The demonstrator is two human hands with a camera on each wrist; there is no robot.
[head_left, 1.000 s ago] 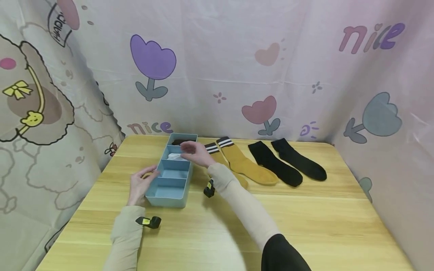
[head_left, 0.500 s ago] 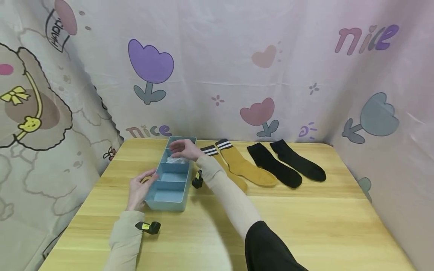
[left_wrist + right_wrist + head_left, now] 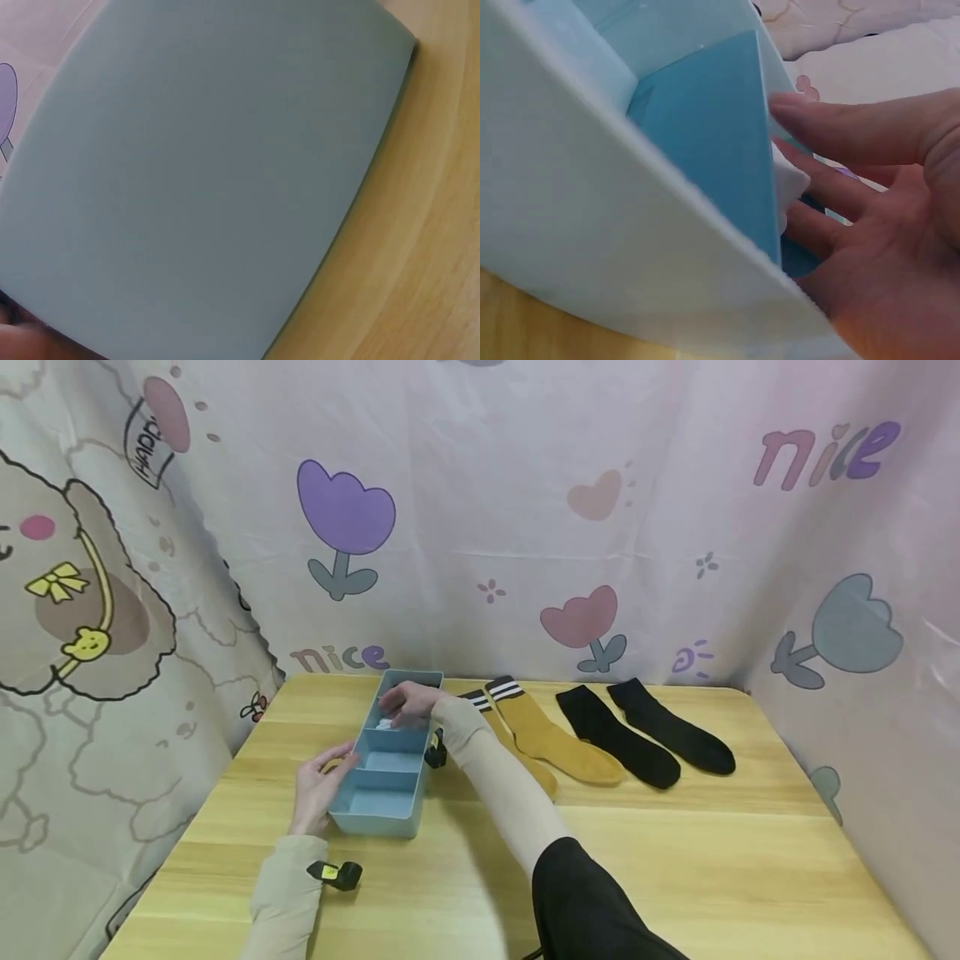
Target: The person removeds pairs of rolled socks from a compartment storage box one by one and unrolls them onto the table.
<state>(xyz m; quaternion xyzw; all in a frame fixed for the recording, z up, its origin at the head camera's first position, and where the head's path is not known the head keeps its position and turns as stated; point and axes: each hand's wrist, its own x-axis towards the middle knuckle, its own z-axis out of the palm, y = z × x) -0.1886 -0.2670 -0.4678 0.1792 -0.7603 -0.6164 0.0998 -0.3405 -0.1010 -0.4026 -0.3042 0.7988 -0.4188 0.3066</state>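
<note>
A long blue divided storage box (image 3: 375,826) stands on the table. My left hand (image 3: 318,783) holds its left side, thumb and forefinger at the rim. The box wall (image 3: 217,180) fills most of the left wrist view. My right hand (image 3: 408,703) reaches into the second compartment from the back. In the right wrist view its fingers (image 3: 832,187) lie loosely extended against a crumpled white cloth item (image 3: 787,184) behind the blue divider (image 3: 712,142), with the thumb apart. The hand covers most of that item and the back compartment. Both near compartments hold nothing.
Two mustard socks with striped cuffs (image 3: 558,739) lie right of the box, partly behind the right forearm. Two black socks (image 3: 618,739) lie farther right. A printed curtain (image 3: 480,527) hangs along the table's back edge. Small black cameras (image 3: 341,875) sit on the wrists.
My right hand has moved left from above the box's right rim and lowered into the compartment with the white cloth item. The left hand stays on the box. The head view has shifted slightly.
</note>
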